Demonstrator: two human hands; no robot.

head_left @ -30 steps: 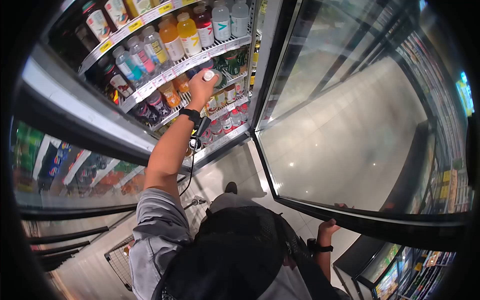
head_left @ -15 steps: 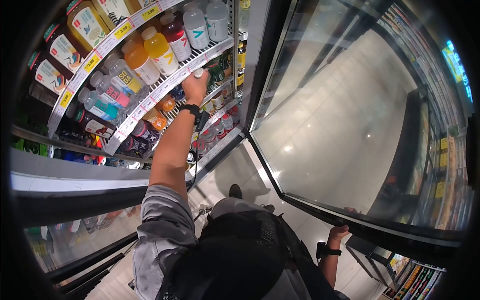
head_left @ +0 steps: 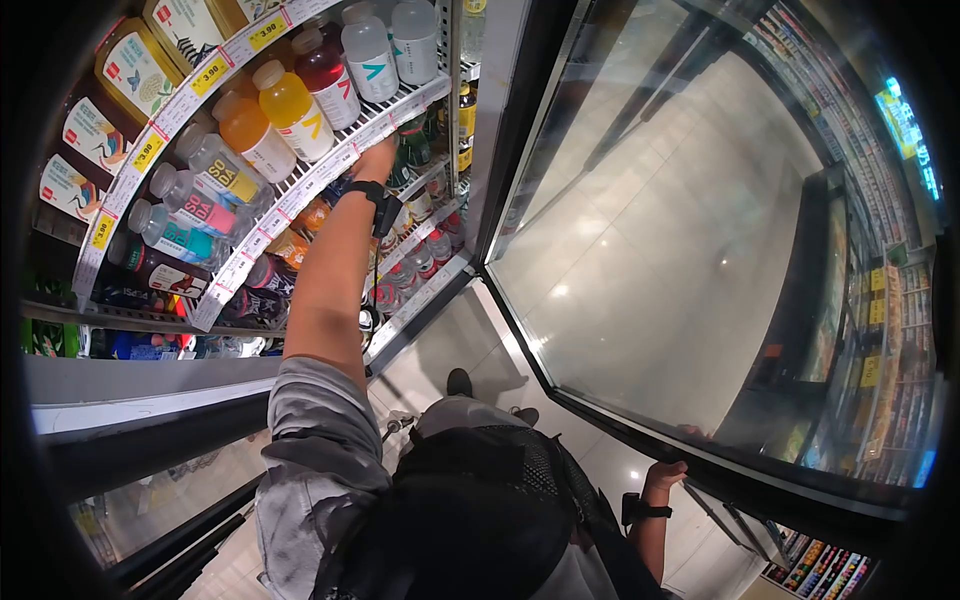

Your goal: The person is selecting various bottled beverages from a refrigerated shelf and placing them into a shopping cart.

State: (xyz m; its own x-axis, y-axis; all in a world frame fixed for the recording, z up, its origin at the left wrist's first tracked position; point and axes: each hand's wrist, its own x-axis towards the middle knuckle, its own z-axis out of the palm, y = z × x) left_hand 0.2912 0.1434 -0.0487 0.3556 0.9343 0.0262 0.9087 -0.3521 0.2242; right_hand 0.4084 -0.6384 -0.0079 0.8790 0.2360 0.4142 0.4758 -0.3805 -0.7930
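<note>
The right hand (head_left: pixel 663 482) curls round the glass door's (head_left: pixel 640 260) near edge, presumably propping it; the left hand (head_left: pixel 376 160), under the far shelf (head_left: pixel 290 215), has its grip hidden.

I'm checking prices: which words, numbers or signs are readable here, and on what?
"3.90": yellow price tags
"SO DA": yellow-labelled bottle, pink-labelled bottle
"V"-like mark: yellow-drink bottle, clear bottle
Too small or blurred: white shelf tags, lit sign, other bottle labels

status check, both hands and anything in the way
Left hand under shelf edge, fingers hidden, grip unclear. Green bottles beside it. Right hand at open glass door. In the way: shelf edge, blocking the view.
</note>
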